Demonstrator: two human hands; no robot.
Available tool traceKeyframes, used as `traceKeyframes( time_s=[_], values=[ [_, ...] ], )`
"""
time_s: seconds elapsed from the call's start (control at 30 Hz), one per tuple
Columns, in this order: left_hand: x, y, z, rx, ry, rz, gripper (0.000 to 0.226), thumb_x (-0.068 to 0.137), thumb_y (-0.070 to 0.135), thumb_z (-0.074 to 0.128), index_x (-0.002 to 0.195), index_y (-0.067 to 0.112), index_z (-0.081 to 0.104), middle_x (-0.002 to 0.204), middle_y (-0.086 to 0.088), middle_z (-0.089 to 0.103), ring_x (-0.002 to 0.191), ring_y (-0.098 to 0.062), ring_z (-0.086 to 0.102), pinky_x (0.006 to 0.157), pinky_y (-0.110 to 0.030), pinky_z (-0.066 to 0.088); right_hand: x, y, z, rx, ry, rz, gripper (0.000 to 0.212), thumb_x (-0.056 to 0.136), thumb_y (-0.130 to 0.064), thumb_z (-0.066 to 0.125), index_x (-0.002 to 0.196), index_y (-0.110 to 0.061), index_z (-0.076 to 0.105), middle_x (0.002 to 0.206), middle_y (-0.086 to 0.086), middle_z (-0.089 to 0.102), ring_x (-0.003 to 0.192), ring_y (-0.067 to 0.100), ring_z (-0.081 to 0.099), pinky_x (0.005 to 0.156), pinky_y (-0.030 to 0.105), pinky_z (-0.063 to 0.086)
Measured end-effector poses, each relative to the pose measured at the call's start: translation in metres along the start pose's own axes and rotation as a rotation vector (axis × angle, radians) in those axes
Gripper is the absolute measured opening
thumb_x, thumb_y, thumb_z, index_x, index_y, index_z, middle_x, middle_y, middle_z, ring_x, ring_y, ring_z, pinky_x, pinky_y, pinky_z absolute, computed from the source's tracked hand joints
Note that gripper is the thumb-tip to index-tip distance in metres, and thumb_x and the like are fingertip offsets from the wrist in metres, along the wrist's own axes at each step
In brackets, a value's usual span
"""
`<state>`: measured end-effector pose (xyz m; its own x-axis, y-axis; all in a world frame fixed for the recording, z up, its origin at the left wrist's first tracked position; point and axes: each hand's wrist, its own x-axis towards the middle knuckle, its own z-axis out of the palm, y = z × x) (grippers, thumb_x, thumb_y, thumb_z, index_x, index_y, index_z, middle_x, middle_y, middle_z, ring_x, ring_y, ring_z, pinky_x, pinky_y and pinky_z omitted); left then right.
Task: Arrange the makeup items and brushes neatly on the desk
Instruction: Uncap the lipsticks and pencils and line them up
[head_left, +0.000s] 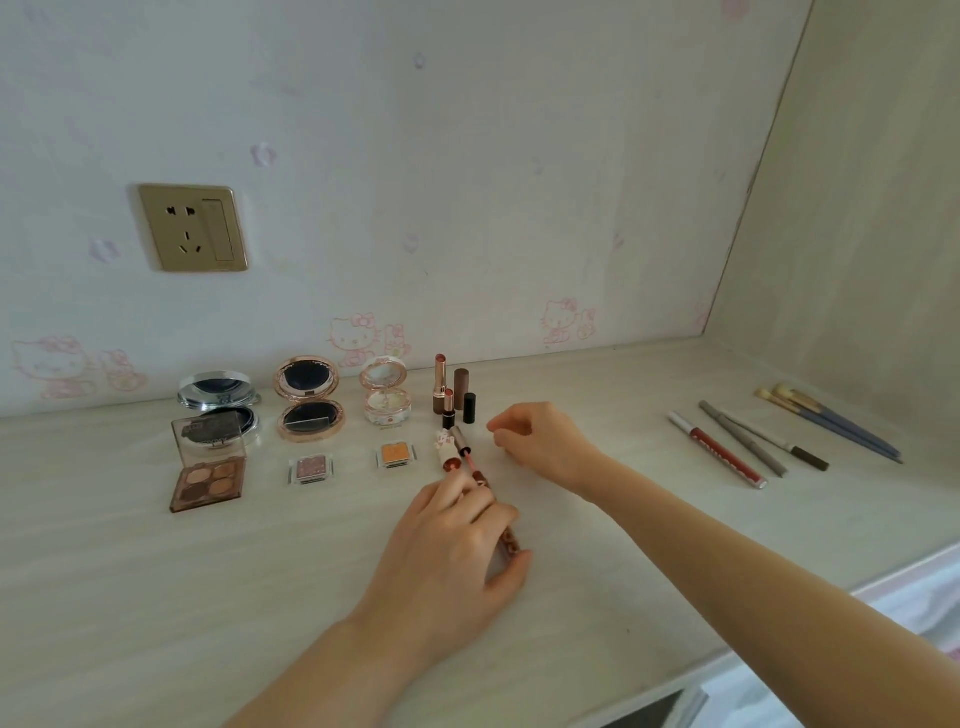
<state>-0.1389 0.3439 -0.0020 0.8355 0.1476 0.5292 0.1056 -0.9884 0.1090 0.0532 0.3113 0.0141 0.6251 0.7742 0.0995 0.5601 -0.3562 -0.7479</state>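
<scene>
While the left hand (457, 540) grips a lip gloss tube (493, 512) angled toward the upright lipsticks (452, 395), the right hand (540, 441) hovers loosely curled, empty, nearer them.

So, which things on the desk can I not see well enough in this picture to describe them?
- Head view: the lip gloss tube lies mostly under the left hand; its label is hidden.
- Head view: whether the right hand pinches something is unclear; its curled fingers hide it.
- Head view: print on the red tube is too small.
- Head view: the dark object at the bottom edge is cut off.
</scene>
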Motion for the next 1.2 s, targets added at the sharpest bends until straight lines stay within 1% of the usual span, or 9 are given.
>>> traceKeyframes(
  time_s=[0.1, 0.23, 0.4, 0.47, 0.63, 0.83, 0.9, 1.0, 1.2],
  values=[
    [-0.001, 0.003, -0.003, -0.018, 0.029, 0.005, 0.025, 0.084, 0.039, 0.056, 0.095, 0.022, 0.071, 0.087, 0.012, 0.063, 0.100, -0.015, 0.056, 0.084, -0.026, 0.048, -0.020, 0.009, -0.013, -0.123, 0.003, -0.029, 0.026, 0.092, -0.021, 0.052, 0.114, -0.021, 0.065, 0.110, -0.001, 0.065, 0.104, 0.013, 0.058, 0.085, 0.021, 0.045],
    [0.003, 0.010, -0.006, -0.039, 0.039, 0.040, 0.021, 0.085, 0.029, 0.055, 0.096, 0.019, 0.070, 0.088, 0.010, 0.060, 0.093, -0.016, 0.056, 0.077, -0.028, 0.049, -0.052, 0.024, -0.032, -0.316, 0.008, -0.101, 0.028, 0.094, -0.024, 0.051, 0.119, -0.021, 0.062, 0.113, -0.002, 0.064, 0.106, 0.013, 0.057, 0.092, 0.024, 0.044],
    [0.021, 0.022, -0.005, -0.044, 0.022, 0.081, 0.022, 0.081, 0.019, 0.067, 0.103, 0.014, 0.070, 0.089, 0.006, 0.063, 0.088, -0.017, 0.059, 0.075, -0.029, 0.050, -0.088, 0.050, -0.061, -0.456, 0.047, -0.154, 0.028, 0.096, -0.028, 0.048, 0.121, -0.024, 0.059, 0.117, -0.006, 0.058, 0.107, 0.011, 0.055, 0.089, 0.019, 0.041],
    [0.034, 0.029, -0.002, -0.059, -0.006, 0.068, 0.024, 0.085, 0.020, 0.063, 0.107, 0.015, 0.068, 0.094, 0.006, 0.063, 0.095, -0.017, 0.058, 0.077, -0.031, 0.049, -0.100, 0.061, -0.072, -0.481, 0.074, -0.143, 0.028, 0.096, -0.028, 0.047, 0.121, -0.024, 0.059, 0.118, -0.006, 0.057, 0.107, 0.011, 0.053, 0.087, 0.018, 0.040],
    [0.075, 0.049, 0.026, -0.103, -0.112, 0.069, 0.032, 0.095, 0.029, 0.046, 0.124, 0.023, 0.057, 0.115, 0.012, 0.056, 0.115, -0.007, 0.042, 0.090, -0.021, 0.037, -0.121, 0.086, -0.102, -0.507, 0.129, -0.096, 0.029, 0.097, -0.025, 0.047, 0.123, -0.021, 0.058, 0.122, -0.004, 0.056, 0.114, 0.013, 0.052, 0.094, 0.028, 0.045],
    [0.120, 0.070, 0.071, -0.111, -0.286, 0.030, 0.034, 0.094, 0.032, 0.047, 0.125, 0.019, 0.054, 0.124, 0.005, 0.051, 0.122, -0.014, 0.039, 0.097, -0.034, 0.041, -0.131, 0.120, -0.139, -0.562, 0.268, -0.062, 0.026, 0.094, -0.019, 0.053, 0.118, -0.018, 0.062, 0.111, -0.003, 0.060, 0.100, 0.012, 0.054, 0.084, 0.017, 0.041],
    [0.135, 0.076, 0.084, -0.141, -0.317, 0.001, 0.035, 0.094, 0.032, 0.048, 0.125, 0.018, 0.054, 0.126, 0.003, 0.050, 0.124, -0.016, 0.039, 0.099, -0.035, 0.041, -0.130, 0.130, -0.148, -0.554, 0.304, -0.033, 0.024, 0.094, -0.019, 0.053, 0.116, -0.017, 0.064, 0.107, -0.002, 0.060, 0.095, 0.011, 0.053, 0.083, 0.018, 0.042],
    [0.160, 0.082, 0.105, -0.165, -0.353, -0.046, 0.039, 0.094, 0.034, 0.047, 0.129, 0.015, 0.051, 0.131, -0.001, 0.048, 0.126, -0.019, 0.037, 0.102, -0.038, 0.038, -0.123, 0.143, -0.157, -0.544, 0.319, 0.025, 0.024, 0.095, -0.021, 0.051, 0.115, -0.018, 0.063, 0.104, -0.001, 0.059, 0.095, 0.014, 0.053, 0.084, 0.024, 0.047],
    [0.202, 0.091, 0.137, -0.269, -0.334, -0.207, 0.055, 0.095, 0.036, 0.045, 0.143, 0.010, 0.035, 0.148, -0.009, 0.037, 0.138, -0.026, 0.025, 0.110, -0.037, 0.028, -0.110, 0.156, -0.158, -0.541, 0.357, 0.079, 0.029, 0.095, -0.031, 0.050, 0.121, -0.021, 0.059, 0.109, -0.005, 0.058, 0.104, 0.014, 0.050, 0.086, 0.025, 0.044]
  ],
)
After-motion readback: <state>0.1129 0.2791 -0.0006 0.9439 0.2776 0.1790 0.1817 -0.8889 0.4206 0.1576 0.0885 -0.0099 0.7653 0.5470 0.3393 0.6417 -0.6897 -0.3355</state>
